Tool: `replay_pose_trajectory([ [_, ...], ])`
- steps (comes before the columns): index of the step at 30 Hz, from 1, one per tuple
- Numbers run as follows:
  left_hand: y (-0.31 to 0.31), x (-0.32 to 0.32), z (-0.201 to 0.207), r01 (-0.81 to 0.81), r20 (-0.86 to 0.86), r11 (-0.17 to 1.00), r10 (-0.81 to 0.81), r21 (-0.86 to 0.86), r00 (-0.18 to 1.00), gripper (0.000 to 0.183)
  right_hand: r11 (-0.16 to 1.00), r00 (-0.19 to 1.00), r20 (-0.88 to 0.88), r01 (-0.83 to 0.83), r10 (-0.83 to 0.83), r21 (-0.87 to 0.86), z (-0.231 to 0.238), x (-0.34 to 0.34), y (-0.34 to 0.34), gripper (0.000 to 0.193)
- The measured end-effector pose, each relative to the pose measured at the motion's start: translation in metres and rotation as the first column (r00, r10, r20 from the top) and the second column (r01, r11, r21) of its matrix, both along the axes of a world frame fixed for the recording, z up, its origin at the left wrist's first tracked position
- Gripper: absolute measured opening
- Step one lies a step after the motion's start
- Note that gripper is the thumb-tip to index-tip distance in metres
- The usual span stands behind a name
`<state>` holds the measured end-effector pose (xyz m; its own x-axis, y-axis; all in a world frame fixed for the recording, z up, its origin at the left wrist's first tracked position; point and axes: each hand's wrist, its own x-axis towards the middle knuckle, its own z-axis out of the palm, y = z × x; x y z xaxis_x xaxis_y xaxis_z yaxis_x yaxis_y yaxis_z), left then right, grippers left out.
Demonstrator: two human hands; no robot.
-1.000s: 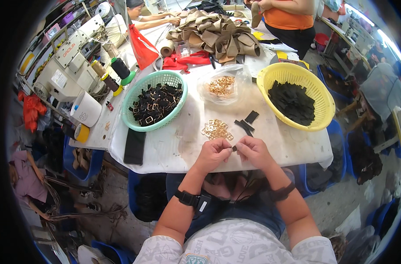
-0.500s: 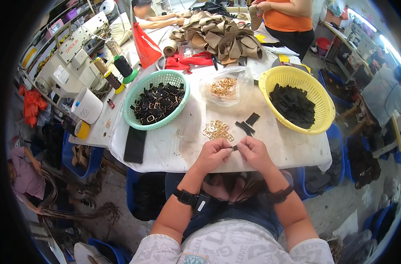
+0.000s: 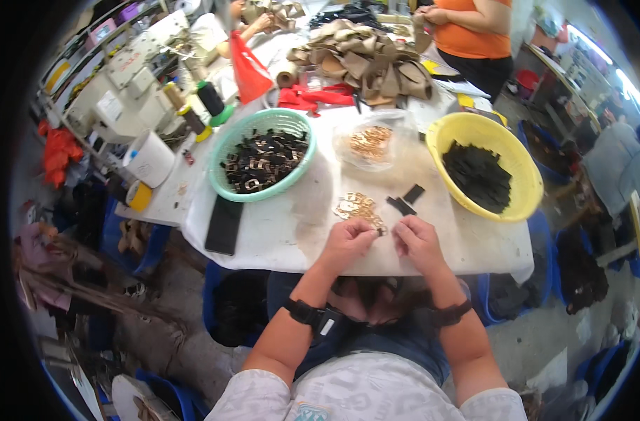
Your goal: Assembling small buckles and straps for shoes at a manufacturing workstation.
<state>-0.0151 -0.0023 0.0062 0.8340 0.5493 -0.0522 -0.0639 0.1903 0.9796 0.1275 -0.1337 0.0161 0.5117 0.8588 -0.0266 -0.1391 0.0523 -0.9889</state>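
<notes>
My left hand (image 3: 349, 243) is closed in a pinch on a small buckle with a black strip (image 3: 381, 231), just above the table's front edge. Its fine detail is too small to make out. My right hand (image 3: 417, 242) sits a short way to the right, fingers curled together. Whatever its fingertips hold, if anything, is hidden. Beyond my left hand lies a loose pile of gold-coloured buckles (image 3: 355, 205). Several short black strips (image 3: 403, 205) lie just beyond my right hand.
A green basket (image 3: 225, 184) holds black strips fitted with buckles; a yellow basket (image 3: 530, 184) holds plain black strips. Between them stands a clear bag of gold pieces (image 3: 369, 145). A black phone (image 3: 223, 226) lies left. Brown cut pieces (image 3: 362, 59) are heaped behind, near a person in orange (image 3: 474, 31).
My hands have come apart; the small piece stays in my left fingers. The view has shifted slightly, so the table's things appear a little further right.
</notes>
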Motion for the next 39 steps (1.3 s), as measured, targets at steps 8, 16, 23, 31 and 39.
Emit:
replay_pose_trajectory([
  [8,0.061,-0.029,0.062,-0.348,0.095,0.906,0.335,0.242,0.937,0.006,0.998,0.999,-0.001,0.033,-0.033,0.051,-0.007,0.003,-0.005,0.017],
  [16,0.229,-0.084,0.083,-0.266,-0.18,0.43,0.754,0.863,0.632,0.022,0.997,1.0,0.01,-0.02,0.02,0.068,-0.003,-0.002,-0.001,0.017],
  [23,0.182,-0.07,0.098,-0.255,0.146,0.012,0.793,0.967,0.591,0.022,0.995,1.0,-0.02,0.009,-0.007,0.103,-0.001,0.001,-0.001,0.018],
  [31,-0.04,-0.052,0.211,0.005,-0.041,-0.098,-0.365,0.995,0.93,0.015,0.997,1.0,-0.016,0.011,-0.009,0.081,-0.012,0.004,-0.003,0.041],
  [39,-0.079,-0.063,0.234,-0.367,0.316,-0.063,-0.388,0.928,0.866,0.018,0.993,0.999,-0.035,-0.008,0.012,0.117,-0.012,-0.001,-0.001,0.037],
])
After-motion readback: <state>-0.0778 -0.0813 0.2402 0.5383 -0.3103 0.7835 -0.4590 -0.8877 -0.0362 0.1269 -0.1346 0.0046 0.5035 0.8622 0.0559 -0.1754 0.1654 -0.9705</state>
